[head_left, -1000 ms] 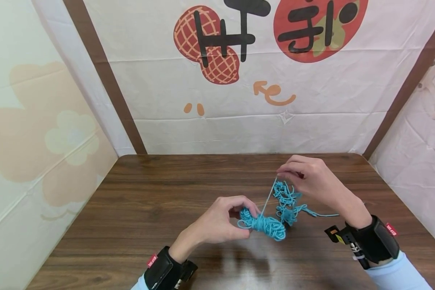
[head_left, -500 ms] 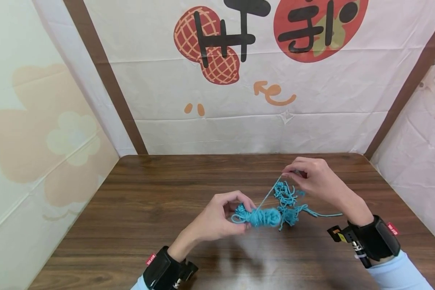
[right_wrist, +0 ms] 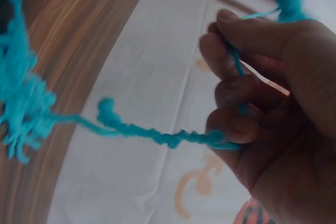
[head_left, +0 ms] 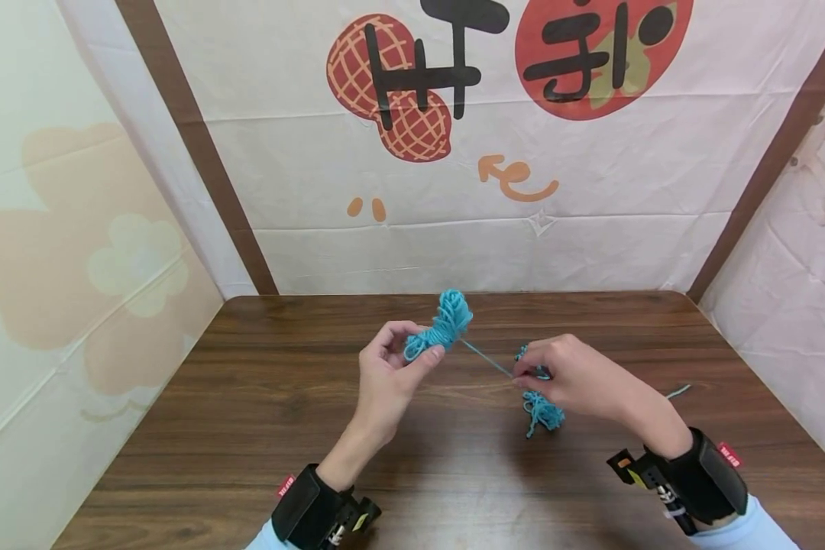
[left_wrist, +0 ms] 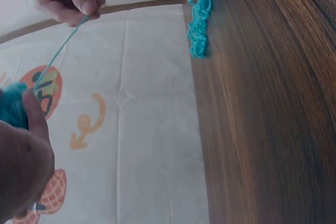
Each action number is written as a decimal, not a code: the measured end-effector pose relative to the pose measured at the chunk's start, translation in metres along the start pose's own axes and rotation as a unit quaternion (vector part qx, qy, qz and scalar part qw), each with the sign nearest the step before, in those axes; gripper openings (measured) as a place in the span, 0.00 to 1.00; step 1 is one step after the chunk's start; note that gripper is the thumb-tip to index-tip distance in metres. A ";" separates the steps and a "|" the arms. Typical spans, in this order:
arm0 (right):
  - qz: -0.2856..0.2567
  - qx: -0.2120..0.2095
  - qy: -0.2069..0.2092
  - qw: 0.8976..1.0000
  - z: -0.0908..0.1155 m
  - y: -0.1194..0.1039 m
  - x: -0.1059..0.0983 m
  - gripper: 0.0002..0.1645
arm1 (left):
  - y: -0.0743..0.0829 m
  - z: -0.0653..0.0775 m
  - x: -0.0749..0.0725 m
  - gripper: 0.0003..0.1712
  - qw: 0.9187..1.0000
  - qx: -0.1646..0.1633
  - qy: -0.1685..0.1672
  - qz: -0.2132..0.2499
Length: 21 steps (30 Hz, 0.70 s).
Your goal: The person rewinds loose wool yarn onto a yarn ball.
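Observation:
A wound bundle of blue yarn [head_left: 447,319] is gripped by my left hand [head_left: 392,374], thumb in front and fingers behind, tilted with its far end up. From it a taut yarn strand [head_left: 484,357] runs to my right hand [head_left: 577,378], which pinches it between thumb and fingertips. In the right wrist view the strand [right_wrist: 236,59] passes across the curled fingers and leaves as a kinked length [right_wrist: 168,137]. That length leads to a loose yarn heap [right_wrist: 26,98] on the table. The head view shows this heap [head_left: 543,412] partly hidden behind my right hand.
The brown wooden table [head_left: 261,428] ends at a printed white cloth [head_left: 399,260] hanging behind it. A loose yarn tail [head_left: 678,391] lies to the right of my right wrist. Cloth also hangs at both sides.
My left hand has raised the yarn bundle up and left and tipped it upright. My right hand has come down and slightly left, still pinching the strand, now over the heap.

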State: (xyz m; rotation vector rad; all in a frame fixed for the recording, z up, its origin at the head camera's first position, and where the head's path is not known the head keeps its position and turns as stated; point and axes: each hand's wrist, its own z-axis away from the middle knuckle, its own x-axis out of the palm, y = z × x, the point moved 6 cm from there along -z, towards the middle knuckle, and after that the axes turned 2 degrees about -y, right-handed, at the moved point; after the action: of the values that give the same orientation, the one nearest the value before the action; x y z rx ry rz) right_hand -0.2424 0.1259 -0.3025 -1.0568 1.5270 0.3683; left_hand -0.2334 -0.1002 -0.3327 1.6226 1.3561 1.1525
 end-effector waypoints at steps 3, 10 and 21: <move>0.004 -0.010 -0.029 1.000 -0.001 -0.018 0.006 0.05 | -0.001 -0.001 -0.004 0.19 0.999 0.003 0.043 -0.017; 0.021 -0.045 -0.023 0.998 -0.002 -0.051 0.005 0.07 | -0.001 -0.002 -0.006 0.19 0.996 0.009 0.073 -0.056; 0.026 -0.065 -0.014 0.997 -0.002 -0.067 0.003 0.06 | -0.015 0.000 -0.001 0.18 0.981 -0.017 0.002 -0.192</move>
State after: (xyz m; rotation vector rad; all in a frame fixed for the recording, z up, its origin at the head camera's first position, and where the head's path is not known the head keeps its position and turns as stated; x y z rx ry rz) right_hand -0.1910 0.0873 -0.2835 -1.1109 1.5243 0.5222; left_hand -0.2384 -0.0987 -0.3470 1.2617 1.5581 0.9401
